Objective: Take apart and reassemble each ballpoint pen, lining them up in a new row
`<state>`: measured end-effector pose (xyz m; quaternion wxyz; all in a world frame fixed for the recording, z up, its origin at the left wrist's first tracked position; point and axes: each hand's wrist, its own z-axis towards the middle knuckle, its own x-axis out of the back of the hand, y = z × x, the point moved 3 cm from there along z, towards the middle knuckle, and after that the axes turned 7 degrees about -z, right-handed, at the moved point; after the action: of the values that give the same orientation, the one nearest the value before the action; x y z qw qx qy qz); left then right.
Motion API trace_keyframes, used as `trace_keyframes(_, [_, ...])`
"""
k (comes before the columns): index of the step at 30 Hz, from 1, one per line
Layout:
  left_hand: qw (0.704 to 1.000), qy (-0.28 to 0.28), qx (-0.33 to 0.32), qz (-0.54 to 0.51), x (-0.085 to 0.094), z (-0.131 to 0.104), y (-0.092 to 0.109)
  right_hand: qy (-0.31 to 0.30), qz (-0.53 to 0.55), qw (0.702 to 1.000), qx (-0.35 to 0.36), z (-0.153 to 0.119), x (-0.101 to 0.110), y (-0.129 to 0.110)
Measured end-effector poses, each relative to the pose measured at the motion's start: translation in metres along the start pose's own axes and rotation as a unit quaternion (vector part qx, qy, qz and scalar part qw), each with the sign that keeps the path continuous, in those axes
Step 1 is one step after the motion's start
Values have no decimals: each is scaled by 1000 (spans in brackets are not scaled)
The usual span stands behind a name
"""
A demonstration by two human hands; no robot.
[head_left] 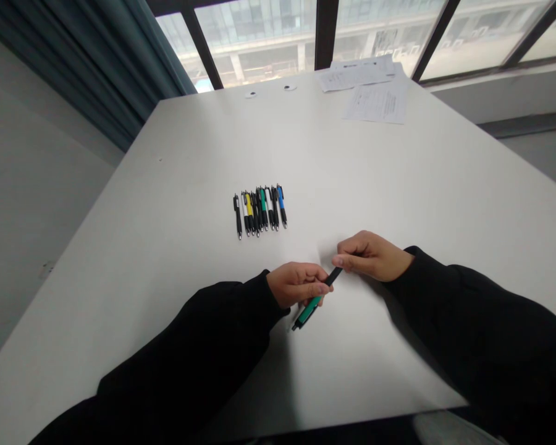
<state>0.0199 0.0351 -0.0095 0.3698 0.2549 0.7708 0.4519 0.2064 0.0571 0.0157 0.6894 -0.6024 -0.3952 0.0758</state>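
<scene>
A green pen (311,306) with a black grip slants between my two hands above the white table. My left hand (301,283) is closed round the middle of its barrel, with the clip end sticking out below. At the upper end, the fingertips of my right hand (368,254) pinch the black grip, and the tip itself is hidden by them. Beyond my hands, several pens lie side by side in a row; among them are a yellow pen (249,204), a green pen (262,201) and a blue pen (280,199) at the right end.
The white table (180,216) spreads out on all sides. Printed papers (375,102) lie at its far right, by the window. Two small white pieces with dark spots, one of them an oval piece (290,88), rest along the far edge. A curtain (115,62) hangs at left.
</scene>
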Motion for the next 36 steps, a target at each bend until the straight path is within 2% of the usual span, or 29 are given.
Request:
trace_keyframes(3, [1000, 4, 1, 3, 1, 1, -1, -1, 1, 1000, -1, -1, -1, 1])
trace_keyframes(8, [1000, 2, -7, -10, 0, 1, 2, 14, 95, 995, -5, -2, -2, -1])
trace_keyframes(14, [1000, -3, 1, 14, 1, 0, 2, 23, -30, 999, -18, 0, -2, 0])
trace_keyframes(21, [1000, -1, -5, 5, 2, -1, 2, 10, -3, 1000, 28, -2, 0, -2])
trace_keyframes(27, [1000, 0, 3, 19, 1, 0, 1, -15, -20, 999, -29, -1, -4, 1])
trace_keyframes(31, [1000, -11, -8, 6, 2, 1, 0, 3, 20, 1000, 2, -2, -2, -2])
trace_keyframes(36, [999, -15, -17, 23, 1, 0, 2, -1, -44, 999, 23, 0, -1, -7])
